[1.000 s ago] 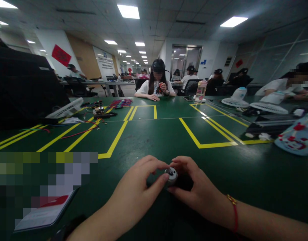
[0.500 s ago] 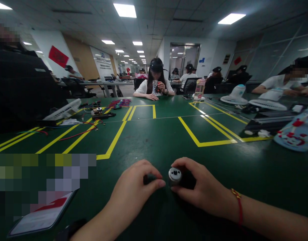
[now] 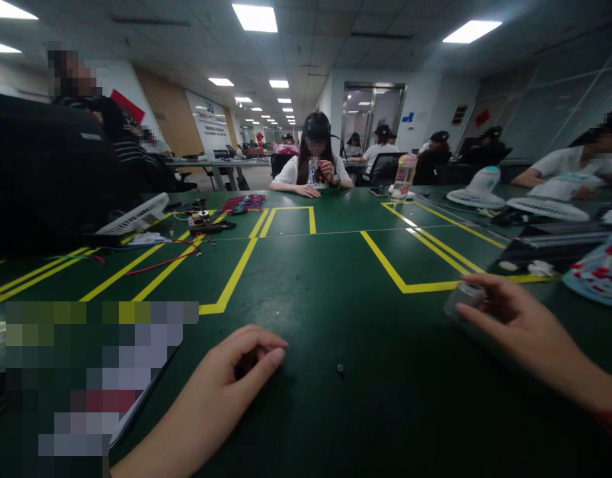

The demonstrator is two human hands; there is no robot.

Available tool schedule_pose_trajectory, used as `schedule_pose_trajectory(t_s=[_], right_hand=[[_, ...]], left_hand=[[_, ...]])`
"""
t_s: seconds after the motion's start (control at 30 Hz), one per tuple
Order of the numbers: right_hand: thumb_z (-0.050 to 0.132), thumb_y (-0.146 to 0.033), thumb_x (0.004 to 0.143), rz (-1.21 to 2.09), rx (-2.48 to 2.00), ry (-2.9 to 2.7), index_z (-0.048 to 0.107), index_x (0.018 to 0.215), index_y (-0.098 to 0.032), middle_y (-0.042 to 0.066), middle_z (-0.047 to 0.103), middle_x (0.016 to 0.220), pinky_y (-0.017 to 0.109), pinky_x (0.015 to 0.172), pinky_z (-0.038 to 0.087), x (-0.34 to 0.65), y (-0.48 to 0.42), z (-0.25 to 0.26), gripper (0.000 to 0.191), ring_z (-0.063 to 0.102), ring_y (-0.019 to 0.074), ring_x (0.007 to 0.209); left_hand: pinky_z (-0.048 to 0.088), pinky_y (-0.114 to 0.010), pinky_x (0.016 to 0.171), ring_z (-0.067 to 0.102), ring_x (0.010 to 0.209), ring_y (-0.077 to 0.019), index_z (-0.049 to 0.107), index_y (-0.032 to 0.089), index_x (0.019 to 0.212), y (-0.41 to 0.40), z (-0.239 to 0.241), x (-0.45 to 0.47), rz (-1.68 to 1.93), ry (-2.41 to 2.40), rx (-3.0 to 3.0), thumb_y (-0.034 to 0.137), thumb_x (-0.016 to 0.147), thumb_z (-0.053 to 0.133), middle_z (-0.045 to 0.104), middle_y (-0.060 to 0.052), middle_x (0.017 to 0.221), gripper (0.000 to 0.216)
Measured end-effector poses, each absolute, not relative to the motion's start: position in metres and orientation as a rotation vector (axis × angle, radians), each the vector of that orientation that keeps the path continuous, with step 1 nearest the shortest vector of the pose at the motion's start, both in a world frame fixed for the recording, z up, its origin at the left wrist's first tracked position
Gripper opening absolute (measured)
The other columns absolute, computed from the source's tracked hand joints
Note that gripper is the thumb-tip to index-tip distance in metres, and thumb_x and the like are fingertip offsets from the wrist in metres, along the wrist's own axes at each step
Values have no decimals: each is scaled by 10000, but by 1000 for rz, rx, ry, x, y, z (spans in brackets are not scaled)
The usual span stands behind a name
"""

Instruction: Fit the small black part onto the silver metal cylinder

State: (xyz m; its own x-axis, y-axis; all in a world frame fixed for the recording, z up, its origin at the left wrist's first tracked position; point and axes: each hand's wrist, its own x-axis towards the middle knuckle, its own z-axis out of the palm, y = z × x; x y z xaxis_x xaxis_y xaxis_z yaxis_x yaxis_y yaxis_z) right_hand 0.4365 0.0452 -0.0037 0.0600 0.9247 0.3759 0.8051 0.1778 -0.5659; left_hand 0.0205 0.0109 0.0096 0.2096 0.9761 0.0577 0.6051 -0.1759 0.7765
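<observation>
My right hand (image 3: 515, 332) is out to the right, its thumb and fingers closed around a small cylindrical metal motor (image 3: 458, 300). The motor is smeared by motion and held low over the green table (image 3: 306, 411), near a yellow tape corner. Whether it touches the surface I cannot tell. My left hand (image 3: 236, 368) rests on the table left of the middle, loosely curled. Its thumb and index finger come near each other, with nothing visible between them. A tiny dark ring-shaped part (image 3: 340, 370) lies on the table between my hands.
A pixelated phone-like slab (image 3: 147, 382) lies left. Further off are loose wires (image 3: 186, 247), a bundle of coloured leads (image 3: 243, 204) and a white fan (image 3: 137, 216). More fans (image 3: 478, 189), a bottle (image 3: 404, 178) and a blue patterned container (image 3: 597, 269) stand right. A person (image 3: 313, 156) sits opposite.
My right hand has carried the motor from the middle to the right and forward. The tiny ring-shaped part now shows on the table. My left hand has drawn back leftward.
</observation>
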Motion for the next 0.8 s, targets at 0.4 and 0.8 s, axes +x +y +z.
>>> schedule_pose_trajectory(t_s=[0.4,0.8], right_hand=[[557,-615,757,-695,-2094,-1754,457,1266,-72,269,482,1231,485,961,404,507,31,4,751,475,393,1165],[586,-438,841,464,-1256,-2444,681,990,-357,16,553,1161,465,961,327,273,18,2,194,442,220,1119]], left_hand=[[491,-313,741,641,837,-219,686,262,877,8,2,21,779,1529,1858,351,891,530,690,1,875,180],[488,-320,780,628,839,-211,675,251,878,6,2,18,749,1460,1944,314,909,509,670,-2,875,180]])
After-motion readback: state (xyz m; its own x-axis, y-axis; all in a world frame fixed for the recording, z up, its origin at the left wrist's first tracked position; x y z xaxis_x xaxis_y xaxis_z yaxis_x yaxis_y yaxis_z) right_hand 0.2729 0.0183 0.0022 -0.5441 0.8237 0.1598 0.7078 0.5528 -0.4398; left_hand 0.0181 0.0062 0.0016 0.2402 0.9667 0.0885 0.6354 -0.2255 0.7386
